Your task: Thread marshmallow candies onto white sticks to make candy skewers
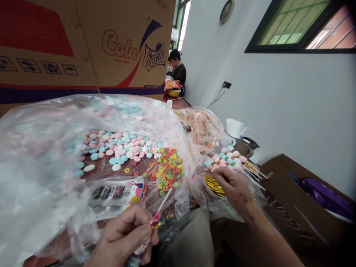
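My left hand (126,235), at the bottom centre, is closed around a candy skewer in a printed clear wrapper (157,221). Its white stick (164,200) points up out of the gathered wrapper neck. My right hand (232,185) is pinched just over a pile of gold twist ties (213,185); a thin strip, apparently one twist tie, juts left from the fingertips. Right behind that hand lies a stack of candy skewers (228,157) with pink, blue and white pieces on white sticks. A pack of flat printed wrappers (115,198) rests beyond my left hand.
A large plastic bag (41,148) lies open, spilling pastel candies (119,148) and small ring candies (167,167) onto the table. Behind stand a big carton (83,66) and another candy bag (203,126). White sticks (235,128), a mug (246,146) and an open box (292,200) are right. A person (178,68) sits farther back.
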Demonstrator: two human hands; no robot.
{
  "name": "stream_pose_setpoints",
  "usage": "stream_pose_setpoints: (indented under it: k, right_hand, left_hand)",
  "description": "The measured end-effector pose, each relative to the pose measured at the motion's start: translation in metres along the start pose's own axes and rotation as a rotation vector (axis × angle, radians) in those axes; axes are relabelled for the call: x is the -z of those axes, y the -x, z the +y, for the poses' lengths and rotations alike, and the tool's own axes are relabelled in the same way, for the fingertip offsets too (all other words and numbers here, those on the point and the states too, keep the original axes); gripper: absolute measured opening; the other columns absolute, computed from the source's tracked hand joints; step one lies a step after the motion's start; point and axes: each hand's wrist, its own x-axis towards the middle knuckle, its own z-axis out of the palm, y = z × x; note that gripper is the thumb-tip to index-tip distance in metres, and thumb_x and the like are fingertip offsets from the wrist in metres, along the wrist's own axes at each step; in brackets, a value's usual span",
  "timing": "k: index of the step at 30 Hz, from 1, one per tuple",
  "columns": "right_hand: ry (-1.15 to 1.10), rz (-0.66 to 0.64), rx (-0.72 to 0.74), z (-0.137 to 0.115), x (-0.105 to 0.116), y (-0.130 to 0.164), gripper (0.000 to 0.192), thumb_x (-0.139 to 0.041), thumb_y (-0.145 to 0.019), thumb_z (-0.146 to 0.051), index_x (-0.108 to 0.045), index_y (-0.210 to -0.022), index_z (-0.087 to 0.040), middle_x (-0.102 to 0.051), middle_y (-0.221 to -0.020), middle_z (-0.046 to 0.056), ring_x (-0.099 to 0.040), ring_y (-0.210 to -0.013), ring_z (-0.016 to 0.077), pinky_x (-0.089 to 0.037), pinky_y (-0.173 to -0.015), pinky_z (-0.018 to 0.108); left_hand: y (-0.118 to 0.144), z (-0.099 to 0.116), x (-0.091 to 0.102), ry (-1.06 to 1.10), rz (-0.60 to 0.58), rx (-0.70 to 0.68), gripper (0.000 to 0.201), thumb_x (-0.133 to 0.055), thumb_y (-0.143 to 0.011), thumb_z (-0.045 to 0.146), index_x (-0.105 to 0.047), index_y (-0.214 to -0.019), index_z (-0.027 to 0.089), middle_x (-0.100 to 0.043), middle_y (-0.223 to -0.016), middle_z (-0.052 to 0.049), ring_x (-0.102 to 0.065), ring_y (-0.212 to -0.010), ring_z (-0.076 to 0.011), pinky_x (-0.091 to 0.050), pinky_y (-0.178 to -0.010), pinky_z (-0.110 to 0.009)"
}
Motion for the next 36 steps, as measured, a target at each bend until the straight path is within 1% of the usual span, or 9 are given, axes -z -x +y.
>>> stream_pose_setpoints:
  k: [4, 8, 13, 18, 21, 25, 29, 32, 36]
  right_hand:
    - [-0.619, -0.030, -0.010, -0.069, -0.018, 0.013, 0.025, -0.050, -0.090, -0.033, -0.064, -0.074, -0.020, -0.061, -0.064, -0.002, -0.056, -0.060, 0.0126, -0.043, -0.056, 0.020]
    - [-0.858, -0.159, 0.005, -0.115, -0.030, 0.022, 0.021, -0.053, -0.085, -0.028, -0.064, -0.070, -0.019, -0.060, -0.061, -0.004, -0.054, -0.057, 0.0112, -0.041, -0.055, 0.019]
    - [-0.949, -0.329, 0.022, -0.130, -0.045, 0.026, 0.021, -0.051, -0.083, -0.023, -0.063, -0.068, -0.019, -0.064, -0.061, -0.003, -0.057, -0.059, 0.0115, -0.043, -0.057, 0.020]
    - [-0.887, -0.351, 0.087, -0.134, -0.054, 0.030, 0.026, -0.052, -0.089, -0.025, -0.060, -0.064, -0.020, -0.067, -0.062, -0.003, -0.060, -0.060, 0.0123, -0.046, -0.059, 0.021]
    - [-0.687, -0.249, 0.242, -0.134, -0.057, 0.034, 0.027, -0.049, -0.093, -0.020, -0.062, -0.069, -0.020, -0.067, -0.065, -0.002, -0.061, -0.060, 0.0120, -0.047, -0.057, 0.021]
    - [-0.339, 0.195, 0.688, -0.122, -0.061, 0.037, 0.024, -0.048, -0.095, -0.010, -0.071, -0.093, -0.017, -0.071, -0.077, 0.004, -0.064, -0.072, 0.0170, -0.053, -0.072, 0.028]
    - [-0.215, 0.254, 1.038, -0.102, -0.055, 0.029, 0.031, -0.043, -0.097, -0.008, -0.072, -0.107, -0.018, -0.077, -0.096, 0.007, -0.066, -0.095, 0.0217, -0.052, -0.088, 0.035]
    - [-0.178, 0.141, 1.201, -0.098, -0.041, 0.021, 0.044, -0.036, -0.097, -0.003, -0.073, -0.094, -0.025, -0.079, -0.094, 0.001, -0.067, -0.086, 0.0149, -0.052, -0.076, 0.026]
    - [-0.090, 0.006, 1.296, -0.103, -0.020, 0.022, 0.049, -0.029, -0.103, -0.007, -0.071, -0.090, -0.027, -0.079, -0.091, -0.003, -0.065, -0.073, 0.0145, -0.051, -0.066, 0.028]
  left_hand:
    - [-0.008, -0.002, -0.015, 0.026, -0.058, -0.008, 0.036, -0.084, -0.075, 0.043, -0.060, -0.070, 0.016, -0.072, -0.063, -0.003, -0.057, -0.045, -0.0084, -0.039, -0.046, -0.017]
    - [-0.017, -0.006, -0.013, 0.074, -0.089, -0.029, 0.035, -0.082, -0.074, 0.041, -0.056, -0.072, 0.017, -0.071, -0.064, -0.001, -0.057, -0.044, -0.0085, -0.042, -0.045, -0.018]
    - [-0.018, -0.008, -0.002, 0.053, -0.005, -0.064, 0.033, -0.079, -0.076, 0.041, -0.055, -0.074, 0.018, -0.070, -0.064, 0.000, -0.058, -0.044, -0.0087, -0.043, -0.045, -0.018]
    - [-0.018, -0.013, 0.003, 0.021, 0.053, -0.094, 0.024, -0.072, -0.078, 0.036, -0.055, -0.077, 0.019, -0.066, -0.064, 0.002, -0.055, -0.045, -0.0089, -0.041, -0.047, -0.020]
    - [-0.019, -0.012, 0.004, -0.104, 0.106, -0.147, 0.017, -0.064, -0.082, 0.031, -0.055, -0.074, 0.019, -0.060, -0.063, 0.004, -0.054, -0.051, -0.0105, -0.042, -0.051, -0.022]
    - [-0.020, -0.003, 0.001, -0.421, 0.245, -0.216, 0.017, -0.059, -0.082, 0.023, -0.053, -0.066, 0.021, -0.051, -0.058, 0.005, -0.048, -0.057, -0.0125, -0.037, -0.053, -0.023]
    - [-0.020, 0.007, -0.001, -0.496, -0.016, 0.005, 0.011, -0.056, -0.073, 0.013, -0.055, -0.067, 0.022, -0.054, -0.054, 0.005, -0.049, -0.046, -0.0125, -0.035, -0.044, -0.022]
    - [-0.021, 0.007, -0.002, -0.487, -0.273, 0.216, 0.013, -0.056, -0.064, 0.010, -0.057, -0.058, 0.022, -0.056, -0.052, 0.005, -0.045, -0.037, -0.0099, -0.037, -0.040, -0.022]
    - [-0.024, 0.001, -0.003, -0.380, -0.410, 0.347, 0.007, -0.065, -0.058, 0.018, -0.060, -0.053, 0.021, -0.058, -0.049, 0.007, -0.044, -0.035, -0.0078, -0.042, -0.042, -0.023]
